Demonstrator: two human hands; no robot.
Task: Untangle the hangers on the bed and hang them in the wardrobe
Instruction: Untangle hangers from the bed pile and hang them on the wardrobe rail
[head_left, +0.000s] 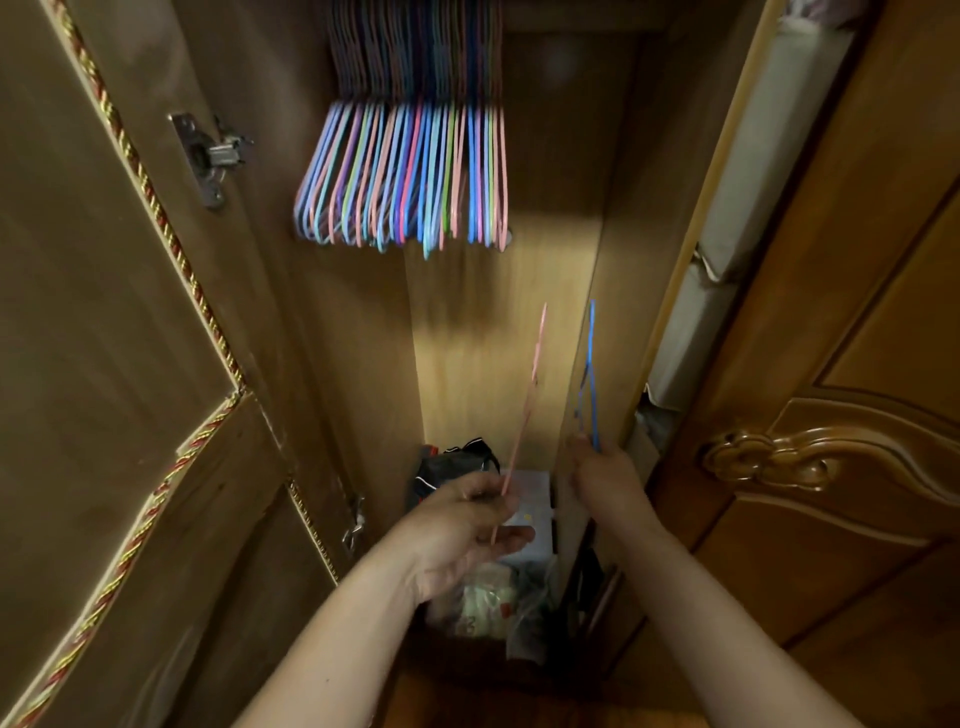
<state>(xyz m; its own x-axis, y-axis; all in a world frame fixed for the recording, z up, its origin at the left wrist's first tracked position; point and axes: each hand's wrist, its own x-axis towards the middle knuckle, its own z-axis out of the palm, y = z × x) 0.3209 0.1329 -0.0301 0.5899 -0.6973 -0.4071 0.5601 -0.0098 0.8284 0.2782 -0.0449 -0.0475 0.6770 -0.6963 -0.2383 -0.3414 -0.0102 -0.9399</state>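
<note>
Both my forearms reach up from the bottom of the view into the open wardrobe (545, 260). My left hand (467, 525) pinches a pink hanger (524, 415) low on its wire between thumb and curled fingers, so the hanger stands edge-on and nearly upright above my palm. My right hand (605, 467) grips a blue hanger (589, 374) at its lower end, fingers closed round the wire; whether more than one blue wire is in that grip I cannot tell. The two hangers are apart from each other, so I judge the untangling of this pair is done and the hanging step is in hand. High above, a dense row of coloured hangers (405, 176) already hangs from the rail, which is lost in shadow. Next I would need to lift each hanger well up, turn its hook toward the rail, and find room at the right end of the row. Bags and boxes (488, 592) sit on the wardrobe floor below my hands.
</note>
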